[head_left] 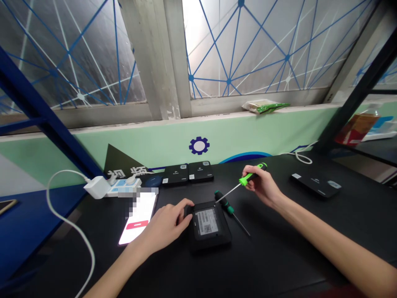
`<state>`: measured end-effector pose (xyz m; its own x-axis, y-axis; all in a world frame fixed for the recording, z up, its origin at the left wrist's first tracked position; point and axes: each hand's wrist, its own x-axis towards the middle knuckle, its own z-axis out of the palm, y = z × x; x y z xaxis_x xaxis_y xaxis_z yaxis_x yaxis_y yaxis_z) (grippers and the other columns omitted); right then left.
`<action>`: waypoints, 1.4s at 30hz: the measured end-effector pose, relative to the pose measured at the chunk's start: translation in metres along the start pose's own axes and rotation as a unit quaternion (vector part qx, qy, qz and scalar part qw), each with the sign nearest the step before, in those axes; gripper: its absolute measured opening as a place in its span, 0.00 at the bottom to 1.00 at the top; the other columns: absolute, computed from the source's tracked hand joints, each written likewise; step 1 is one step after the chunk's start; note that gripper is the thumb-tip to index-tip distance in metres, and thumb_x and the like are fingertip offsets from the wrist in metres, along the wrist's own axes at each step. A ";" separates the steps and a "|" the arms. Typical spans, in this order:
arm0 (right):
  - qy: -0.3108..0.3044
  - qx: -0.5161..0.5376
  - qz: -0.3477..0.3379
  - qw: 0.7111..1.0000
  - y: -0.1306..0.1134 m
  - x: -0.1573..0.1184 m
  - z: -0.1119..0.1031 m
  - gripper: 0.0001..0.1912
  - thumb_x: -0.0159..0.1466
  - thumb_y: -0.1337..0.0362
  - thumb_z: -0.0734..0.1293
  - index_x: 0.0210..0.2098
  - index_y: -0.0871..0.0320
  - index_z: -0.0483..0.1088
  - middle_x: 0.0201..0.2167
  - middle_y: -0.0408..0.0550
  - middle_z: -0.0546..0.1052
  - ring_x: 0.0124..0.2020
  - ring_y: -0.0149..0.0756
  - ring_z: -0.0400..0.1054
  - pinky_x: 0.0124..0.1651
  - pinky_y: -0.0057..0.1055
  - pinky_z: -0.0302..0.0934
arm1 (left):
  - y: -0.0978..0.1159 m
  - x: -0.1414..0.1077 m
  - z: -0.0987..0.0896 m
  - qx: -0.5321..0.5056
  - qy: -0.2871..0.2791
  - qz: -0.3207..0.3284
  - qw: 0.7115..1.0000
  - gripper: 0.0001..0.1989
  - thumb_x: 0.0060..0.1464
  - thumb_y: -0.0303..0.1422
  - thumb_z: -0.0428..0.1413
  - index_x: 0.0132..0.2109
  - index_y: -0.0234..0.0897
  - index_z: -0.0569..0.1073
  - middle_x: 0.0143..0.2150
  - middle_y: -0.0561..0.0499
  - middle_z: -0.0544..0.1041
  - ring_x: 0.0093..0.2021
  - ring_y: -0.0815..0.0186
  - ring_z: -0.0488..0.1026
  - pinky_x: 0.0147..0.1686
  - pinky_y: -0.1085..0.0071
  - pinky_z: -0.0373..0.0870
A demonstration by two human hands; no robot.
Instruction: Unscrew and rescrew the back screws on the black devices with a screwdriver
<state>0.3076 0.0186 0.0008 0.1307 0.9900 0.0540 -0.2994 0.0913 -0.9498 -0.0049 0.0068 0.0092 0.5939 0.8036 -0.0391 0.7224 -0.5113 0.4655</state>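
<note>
On the black tabletop [273,252], near the middle, we have a black device [222,227] lying flat, its white printed label [206,222] facing up. Our left hand [169,221] touches its left edge with index finger and thumb; whether they grip or merely press, we cannot tell. Our right hand [262,184] is closed around the bright green and black handle of a screwdriver [246,179], whose shaft slants down to the device's upper right corner. Just beside that corner we see a dark green screwdriver [226,203], lying loose and pointing toward us. Left of our left hand lies a lit phone [139,217], with a white power strip [115,192] behind it. Farther back, two flat black boxes [175,175] sit side by side near the green wall [155,140]; another black box [316,185] lies well to our right.
</note>
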 end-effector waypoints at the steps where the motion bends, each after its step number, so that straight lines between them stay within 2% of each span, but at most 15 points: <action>1: -0.002 -0.012 0.007 1.000 0.000 0.000 0.000 0.11 0.57 0.60 0.68 0.22 0.58 0.70 0.10 0.38 0.59 0.14 0.28 0.50 0.19 0.28 0.43 | 0.000 0.000 0.000 0.001 0.001 0.002 1.000 0.14 0.66 0.39 0.47 0.56 0.45 0.67 0.24 0.59 0.69 0.25 0.65 0.68 0.26 0.71 0.57; 5: -0.002 -0.067 0.008 0.998 0.004 0.003 -0.003 0.10 0.57 0.60 0.68 0.23 0.58 0.70 0.10 0.38 0.59 0.13 0.27 0.50 0.19 0.28 0.41 | -0.002 0.000 0.001 0.004 0.005 0.006 1.000 0.14 0.66 0.39 0.47 0.55 0.46 0.68 0.24 0.59 0.69 0.24 0.66 0.68 0.30 0.70 0.59; 13: -0.016 -0.064 0.000 0.998 0.007 0.002 -0.002 0.11 0.57 0.59 0.69 0.24 0.59 0.70 0.11 0.37 0.60 0.14 0.27 0.51 0.19 0.28 0.42 | -0.006 0.001 0.002 0.025 0.018 -0.005 0.999 0.14 0.66 0.40 0.47 0.55 0.45 0.68 0.24 0.59 0.70 0.26 0.64 0.69 0.28 0.70 0.58; 21: -0.096 -0.051 0.051 0.993 0.013 -0.012 0.015 0.12 0.57 0.57 0.71 0.24 0.59 0.71 0.15 0.39 0.65 0.15 0.25 0.53 0.19 0.25 0.44 | -0.010 0.001 0.002 0.044 0.023 -0.018 0.999 0.15 0.67 0.42 0.45 0.52 0.43 0.71 0.25 0.57 0.71 0.27 0.63 0.69 0.27 0.70 0.57; 26: -0.135 -0.086 0.081 0.984 0.020 -0.018 0.023 0.14 0.57 0.54 0.73 0.27 0.60 0.73 0.14 0.39 0.67 0.15 0.25 0.55 0.19 0.24 0.44 | -0.009 0.002 0.002 0.040 0.020 -0.014 0.999 0.16 0.67 0.43 0.44 0.52 0.42 0.70 0.24 0.56 0.70 0.26 0.63 0.69 0.26 0.70 0.57; 30: -0.125 -0.069 0.090 0.986 0.023 -0.019 0.024 0.15 0.57 0.53 0.73 0.29 0.60 0.74 0.15 0.38 0.66 0.15 0.25 0.54 0.18 0.24 0.43 | -0.008 0.002 0.002 0.041 0.016 -0.015 0.999 0.16 0.67 0.43 0.45 0.53 0.43 0.70 0.24 0.57 0.71 0.27 0.62 0.70 0.27 0.70 0.57; 39: -0.103 -0.043 0.102 0.988 0.022 -0.014 0.020 0.15 0.57 0.53 0.73 0.28 0.60 0.72 0.15 0.37 0.63 0.15 0.24 0.51 0.18 0.24 0.40 | -0.005 0.001 0.001 0.030 0.006 -0.012 0.999 0.17 0.67 0.43 0.45 0.57 0.45 0.68 0.25 0.56 0.71 0.27 0.63 0.70 0.27 0.70 0.58; 42: -0.096 -0.044 0.107 0.989 0.021 -0.013 0.019 0.16 0.57 0.53 0.73 0.27 0.60 0.72 0.13 0.37 0.62 0.14 0.24 0.51 0.18 0.24 0.41 | -0.003 0.000 -0.001 0.033 0.010 -0.010 0.999 0.19 0.63 0.45 0.49 0.56 0.44 0.69 0.27 0.56 0.71 0.28 0.62 0.70 0.28 0.70 0.60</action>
<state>0.2820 0.0095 -0.0137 -0.1117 0.9886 -0.1008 -0.2163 -0.1232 -0.9685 -0.0075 0.0082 0.0085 0.5714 0.8202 -0.0295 0.7568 -0.5127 0.4054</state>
